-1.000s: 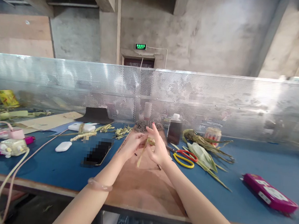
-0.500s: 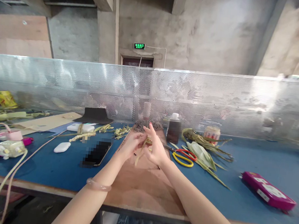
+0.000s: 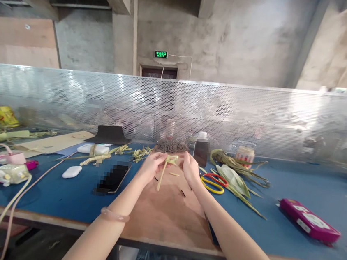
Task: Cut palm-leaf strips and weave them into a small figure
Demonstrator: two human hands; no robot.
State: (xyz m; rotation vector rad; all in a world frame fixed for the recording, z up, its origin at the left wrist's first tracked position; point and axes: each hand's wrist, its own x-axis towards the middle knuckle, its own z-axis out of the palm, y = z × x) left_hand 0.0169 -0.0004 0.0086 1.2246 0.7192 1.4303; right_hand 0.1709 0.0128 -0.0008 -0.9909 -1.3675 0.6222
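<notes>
A pale yellow-green leaf strip (image 3: 171,160), bunched or looped at its top, is held up between my hands, with one narrow tail slanting down over the brown board (image 3: 164,220). My left hand (image 3: 153,167) is closed, pinching the strip's left side between thumb and fingertips. On the other side, my right hand (image 3: 190,170) is curled with its fingertips at the strip's right end; the exact grip is partly hidden. A short cut piece of strip (image 3: 174,174) and a few small dark bits (image 3: 183,194) lie on the board below.
Red-and-yellow-handled scissors (image 3: 213,184) lie right of the board, near pale husk leaves (image 3: 233,179). Grey curly strands (image 3: 171,147) sit at the board's far end, a bottle (image 3: 201,151) beside them. A phone (image 3: 114,177) and white case (image 3: 72,172) are left; a magenta box (image 3: 309,221) is right.
My right hand has lowered and its raised fingers have curled in toward the strip. The hands have moved apart, so the bunched strip between them now shows.
</notes>
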